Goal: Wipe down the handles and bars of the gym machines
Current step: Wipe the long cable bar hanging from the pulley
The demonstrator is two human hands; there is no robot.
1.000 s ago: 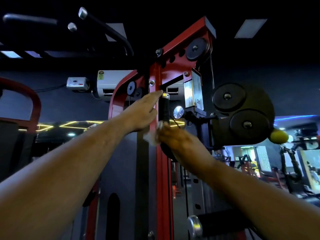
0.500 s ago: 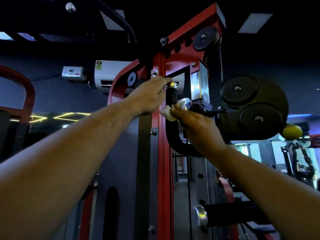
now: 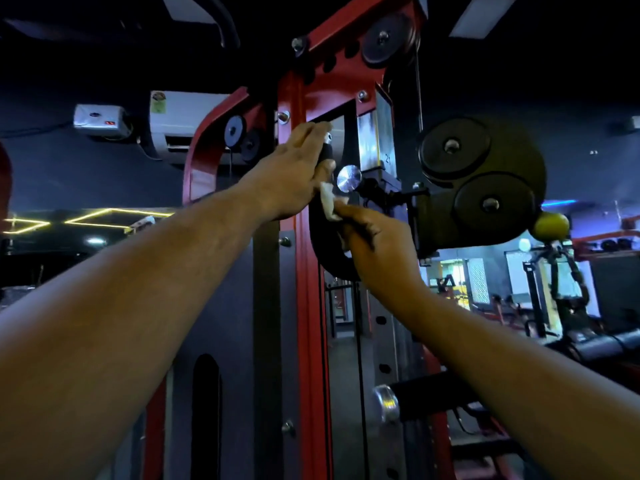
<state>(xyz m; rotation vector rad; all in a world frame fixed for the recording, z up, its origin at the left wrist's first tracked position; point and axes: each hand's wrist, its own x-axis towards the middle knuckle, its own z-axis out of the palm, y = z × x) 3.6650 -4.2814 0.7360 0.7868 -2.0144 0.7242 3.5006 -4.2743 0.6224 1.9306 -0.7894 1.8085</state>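
The black curved handle (image 3: 320, 237) hangs against the red upright of the cable machine (image 3: 313, 306), rising to a grip with a silver end cap near the top of the frame opening. The right hand (image 3: 375, 244) pinches a small white cloth (image 3: 328, 206) between thumb and curled fingers and presses it onto the handle, just below the grip. The left hand (image 3: 294, 174) lies over the grip itself, fingers straight and together along it, thumb tucked round its lower side toward the cloth, so it steadies the handle with a loose clasp.

Just right of the handle sits a round chrome adjustment knob (image 3: 349, 178) on a black bracket. Above that knob stands a shiny steel block (image 3: 375, 133), and the one bit of writing that can be read is there: the number "21" at its lower corner. Farther right of the handle, a black housing carries two round black pulleys (image 3: 472, 176), with a yellow ball (image 3: 551, 226) at its lower right edge. Another pulley (image 3: 386, 39) sits at the top of the red frame.

Left of the handle, a white wall air conditioner (image 3: 180, 123) bears a small round sticker, too blurred to read, and beside it a small white box (image 3: 100, 120). Below the handle, a dark bar with a chrome end cap (image 3: 386, 403) juts out.
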